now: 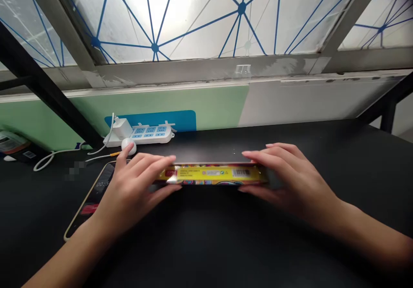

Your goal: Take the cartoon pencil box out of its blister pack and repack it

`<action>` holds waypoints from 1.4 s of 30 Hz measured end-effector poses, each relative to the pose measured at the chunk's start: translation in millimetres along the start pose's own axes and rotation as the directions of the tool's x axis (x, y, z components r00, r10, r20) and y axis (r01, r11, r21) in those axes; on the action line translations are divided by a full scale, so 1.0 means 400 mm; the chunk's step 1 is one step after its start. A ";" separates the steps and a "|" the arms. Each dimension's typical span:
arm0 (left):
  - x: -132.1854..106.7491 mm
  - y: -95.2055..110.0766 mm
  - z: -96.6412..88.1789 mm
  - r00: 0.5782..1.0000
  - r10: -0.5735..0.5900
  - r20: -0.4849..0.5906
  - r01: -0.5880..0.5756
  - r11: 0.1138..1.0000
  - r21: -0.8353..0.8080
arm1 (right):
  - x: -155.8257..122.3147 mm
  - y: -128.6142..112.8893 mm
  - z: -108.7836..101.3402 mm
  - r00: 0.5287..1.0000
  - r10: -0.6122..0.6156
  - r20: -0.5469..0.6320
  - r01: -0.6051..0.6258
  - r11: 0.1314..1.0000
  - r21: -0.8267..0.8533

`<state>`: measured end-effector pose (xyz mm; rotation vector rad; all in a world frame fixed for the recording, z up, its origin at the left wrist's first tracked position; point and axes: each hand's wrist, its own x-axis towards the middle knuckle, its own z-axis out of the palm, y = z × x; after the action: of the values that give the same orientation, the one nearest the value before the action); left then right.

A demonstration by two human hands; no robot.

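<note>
A flat box with a shiny yellow printed edge and a barcode (pixel 213 173) is held level in front of me, its narrow side facing me. My left hand (pixel 135 180) grips its left end, fingers over the top and thumb below. At the right end my right hand (pixel 284 174) does the same, fingertips above and thumb underneath. The top face looks dark grey and is seen at a steep slant. Part of each end is hidden behind the hands. What the box contains does not show.
A phone (pixel 75 217) with a lit timer lies by my left forearm. Behind it, a white power strip (pixel 151 135) with a plug and cables stands against the wall. Black slanted frame bars (pixel 48 85) rise at the left and right of the black table (pixel 206 245). A dark item (pixel 19 146) sits far left.
</note>
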<state>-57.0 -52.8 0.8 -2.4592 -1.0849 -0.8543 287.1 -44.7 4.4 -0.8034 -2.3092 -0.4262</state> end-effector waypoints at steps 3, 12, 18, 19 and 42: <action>-0.002 0.002 -0.002 0.997 0.071 0.016 -0.071 0.996 0.048 | -0.003 -0.014 0.010 0.997 -0.080 0.000 0.080 0.995 -0.056; 0.001 0.056 -0.003 0.977 0.201 0.070 -0.198 0.979 -0.038 | -0.008 -0.034 0.037 0.982 -0.100 0.158 0.111 0.992 -0.063; 0.007 0.068 0.002 0.954 0.269 0.131 -0.254 0.960 -0.118 | -0.013 -0.051 0.056 0.967 -0.091 0.239 0.103 0.994 -0.036; 0.006 0.068 0.006 0.950 0.275 0.149 -0.256 0.958 -0.133 | -0.014 -0.052 0.058 0.964 -0.093 0.251 0.103 0.994 -0.028; -0.010 0.019 0.026 0.772 -0.163 0.614 0.285 0.953 -0.106 | 0.040 -0.088 0.082 0.892 -0.140 0.431 0.081 0.985 0.153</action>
<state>-49.4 -54.6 -10.2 -2.9016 -1.6000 -0.2142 239.4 -48.7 -12.3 -0.7635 -2.7816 -0.1428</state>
